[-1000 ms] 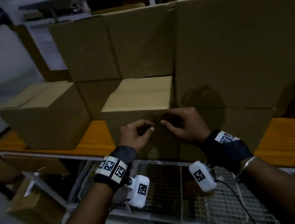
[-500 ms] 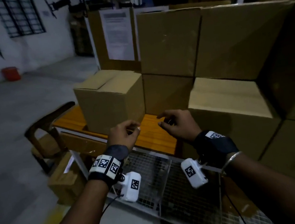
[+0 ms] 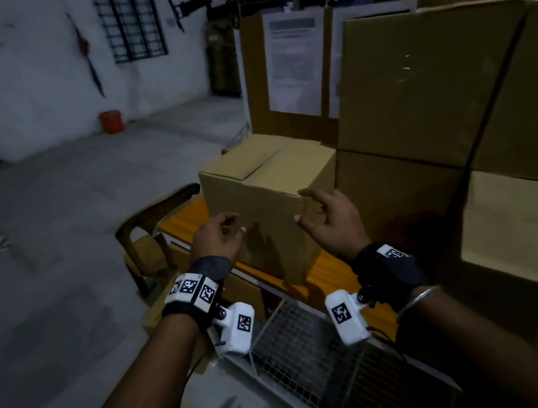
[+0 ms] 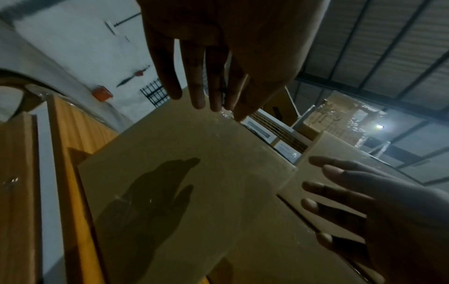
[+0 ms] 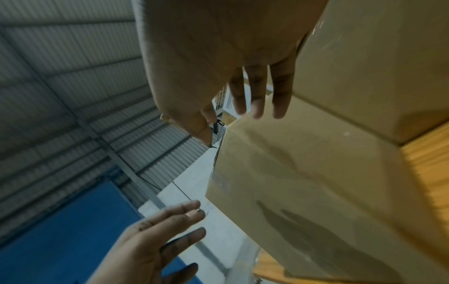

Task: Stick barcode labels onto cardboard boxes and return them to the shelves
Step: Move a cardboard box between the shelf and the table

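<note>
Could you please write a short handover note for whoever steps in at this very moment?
Left hand: open, empty, just short of the small cardboard box.
Right hand: open, empty, at the box's near right edge.
The box stands on the orange shelf, left of the bigger stacked boxes.
Done: cannot tell; no barcode label shows on the box faces in view.
Left: probably take hold of this box, label it, return it to the shelf.

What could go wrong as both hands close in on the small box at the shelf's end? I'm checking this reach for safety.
1. The small box sits near the orange shelf end; a one-sided push might slide it off toward the chair.
2. The left hand and right hand are open and not yet gripping; in this dim light a grab could slip.
</note>
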